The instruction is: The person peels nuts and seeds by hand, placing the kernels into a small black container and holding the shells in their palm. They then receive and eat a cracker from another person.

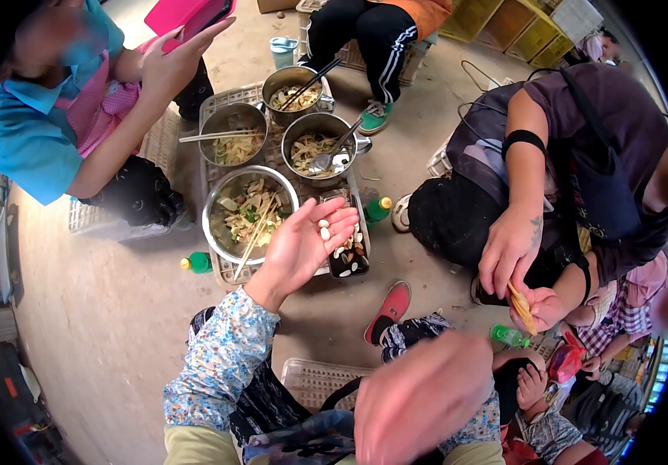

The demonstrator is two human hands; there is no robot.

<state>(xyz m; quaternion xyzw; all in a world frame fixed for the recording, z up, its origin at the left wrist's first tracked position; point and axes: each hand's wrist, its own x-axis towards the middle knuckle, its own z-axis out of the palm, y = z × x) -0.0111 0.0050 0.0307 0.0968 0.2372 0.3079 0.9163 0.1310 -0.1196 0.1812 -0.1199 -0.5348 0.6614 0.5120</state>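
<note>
My left hand [297, 246] is held out palm up, fingers stretched and slightly spread. Two small white pieces [324, 229], like peeled cloves or seeds, rest on its fingers. Under and beside those fingertips is a dark tray [348, 267] with white and reddish-brown bits. Left of the hand stands a wide steel bowl [211, 225] of mixed food, with wooden chopsticks [259, 231] laid across it. Close to the camera, my right hand [427, 395] is smeared by motion; its fingers cannot be made out, nor anything in them.
Steel pots [204, 143] of noodles stand on a crate [211, 177]. Green bottles [377, 209] stand on the floor. A person in blue [36, 143] raises a pink container [175, 15]. At right, a bent person holds a flat brown piece [521, 310]. More people sit at lower right.
</note>
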